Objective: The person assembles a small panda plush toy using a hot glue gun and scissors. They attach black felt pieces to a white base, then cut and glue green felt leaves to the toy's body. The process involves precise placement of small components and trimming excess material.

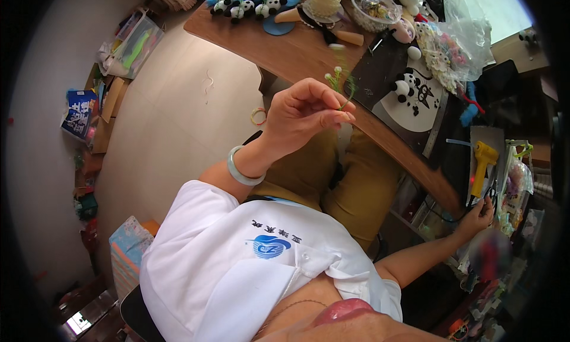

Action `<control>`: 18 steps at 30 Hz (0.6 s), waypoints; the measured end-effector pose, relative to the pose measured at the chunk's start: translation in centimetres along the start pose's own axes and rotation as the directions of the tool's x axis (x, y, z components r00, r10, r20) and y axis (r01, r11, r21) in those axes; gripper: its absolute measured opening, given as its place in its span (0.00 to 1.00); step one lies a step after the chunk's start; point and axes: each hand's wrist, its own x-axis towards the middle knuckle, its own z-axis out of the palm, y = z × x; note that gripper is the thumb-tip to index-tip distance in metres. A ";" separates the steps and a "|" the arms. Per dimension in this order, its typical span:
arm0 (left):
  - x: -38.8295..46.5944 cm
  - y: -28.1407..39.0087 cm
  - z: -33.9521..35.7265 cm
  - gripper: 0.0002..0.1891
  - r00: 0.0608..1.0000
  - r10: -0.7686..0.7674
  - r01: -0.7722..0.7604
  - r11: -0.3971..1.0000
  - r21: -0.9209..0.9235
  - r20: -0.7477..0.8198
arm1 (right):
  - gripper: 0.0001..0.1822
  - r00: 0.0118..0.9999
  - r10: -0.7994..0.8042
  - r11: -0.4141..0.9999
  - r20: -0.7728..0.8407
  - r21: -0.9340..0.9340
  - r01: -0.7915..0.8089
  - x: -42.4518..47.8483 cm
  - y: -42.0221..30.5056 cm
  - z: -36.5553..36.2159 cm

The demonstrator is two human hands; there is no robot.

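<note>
My left hand (307, 110), with a pale jade-like bangle (238, 169) on the wrist, pinches a small green sprig with white buds (336, 81) between thumb and fingertips. It is raised above my lap, near the table's edge. Off to the right, my right hand (478, 213) has its fingers curled just below the handle of a yellow hot glue gun (483, 161). A black cord (445, 216) runs beside that hand; whether the fingers grip it is unclear. A glue stick (458, 142) juts from the gun, and a red light glows on it.
On the dark mat (392, 61), a panda figure (404, 84) lies on a round white pad (414, 110), beside a metal ruler (434, 134). Several panda figures (242, 7), a bead tub (374, 7) and a cord spool (324, 5) stand farther back. The wooden table edge (383, 139) curves before me.
</note>
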 end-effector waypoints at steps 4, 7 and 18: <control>0.1 -0.4 -0.3 0.08 0.998 0.058 -0.057 0.998 0.038 -0.033 | 0.14 0.997 -0.065 0.994 0.033 -0.082 0.067 0.1 1.1 0.3; -0.2 -0.4 -0.1 0.09 0.997 0.018 -0.013 0.998 0.066 -0.070 | 0.13 0.994 -0.100 0.991 0.033 -0.086 0.103 0.3 0.9 0.4; 0.6 -1.6 -0.3 0.08 0.944 0.310 -0.288 0.603 0.744 0.114 | 0.09 0.987 -0.147 0.987 -0.069 0.050 0.150 -1.3 -3.3 -0.5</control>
